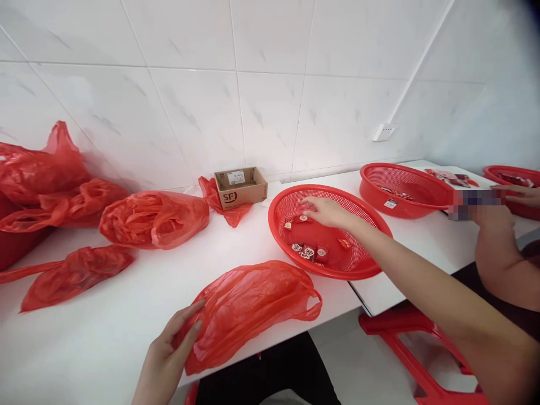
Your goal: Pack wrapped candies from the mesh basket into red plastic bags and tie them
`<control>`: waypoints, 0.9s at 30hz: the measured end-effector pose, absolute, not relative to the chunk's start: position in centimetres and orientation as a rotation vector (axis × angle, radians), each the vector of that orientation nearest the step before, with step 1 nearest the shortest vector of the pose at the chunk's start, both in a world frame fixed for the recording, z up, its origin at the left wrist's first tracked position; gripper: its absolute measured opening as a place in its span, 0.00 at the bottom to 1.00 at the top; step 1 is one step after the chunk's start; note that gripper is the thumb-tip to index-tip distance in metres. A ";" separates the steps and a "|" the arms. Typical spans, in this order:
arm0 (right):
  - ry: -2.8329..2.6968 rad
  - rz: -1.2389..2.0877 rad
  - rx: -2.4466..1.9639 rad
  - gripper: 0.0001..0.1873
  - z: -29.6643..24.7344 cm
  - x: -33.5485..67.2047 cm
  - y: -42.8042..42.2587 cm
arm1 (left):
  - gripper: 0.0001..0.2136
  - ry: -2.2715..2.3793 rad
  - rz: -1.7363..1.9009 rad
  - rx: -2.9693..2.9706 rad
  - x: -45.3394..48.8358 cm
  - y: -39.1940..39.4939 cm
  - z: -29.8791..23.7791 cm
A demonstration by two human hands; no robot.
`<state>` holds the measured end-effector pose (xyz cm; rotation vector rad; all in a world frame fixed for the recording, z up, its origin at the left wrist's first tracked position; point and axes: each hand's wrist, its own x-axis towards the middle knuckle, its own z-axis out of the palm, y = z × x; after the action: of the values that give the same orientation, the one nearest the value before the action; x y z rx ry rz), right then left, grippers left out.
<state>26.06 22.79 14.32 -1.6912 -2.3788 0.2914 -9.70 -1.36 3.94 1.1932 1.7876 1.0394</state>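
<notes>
My left hand point(171, 347) rests at the table's near edge, fingers stretched along the left end of a flat red plastic bag point(248, 309) and holding its edge. My right hand point(327, 212) reaches into a round red mesh basket point(363, 267), fingers curved down over a red pouch point(310, 232) and touching a small wrapped candy point(302, 218). Several small candies point(310, 251) lie around the pouch in the basket. Whether the fingers have pinched the candy is hidden.
Stuffed and flat red plastic bags point(154, 218) lie along the left by the tiled wall. A small open cardboard box point(241, 187) stands at the back. A second red basket point(400, 188) sits to the right, where another person's arm point(493, 247) works. A red stool point(417, 349) stands below.
</notes>
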 end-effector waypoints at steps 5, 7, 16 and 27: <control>-2.598 0.321 -1.759 0.30 10.6 25.6 26.8 | 0.24 1.772 1.065 1.183 -9.5 -2.0 3.5; -2.642 0.314 -1.765 0.28 9.3 25.4 27.0 | 0.24 1.767 1.074 1.171 -9.3 -2.1 3.3; -2.654 0.482 -1.680 0.14 13.5 25.6 25.4 | 0.23 1.756 1.035 1.217 -8.7 -1.4 3.6; -2.639 0.923 -0.956 0.18 14.6 15.1 8.9 | 0.27 1.686 1.109 1.190 -7.1 -1.1 4.4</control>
<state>15.14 8.87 14.59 -0.9562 -2.6390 0.9233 -7.05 -1.15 4.43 1.1901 1.6862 1.1089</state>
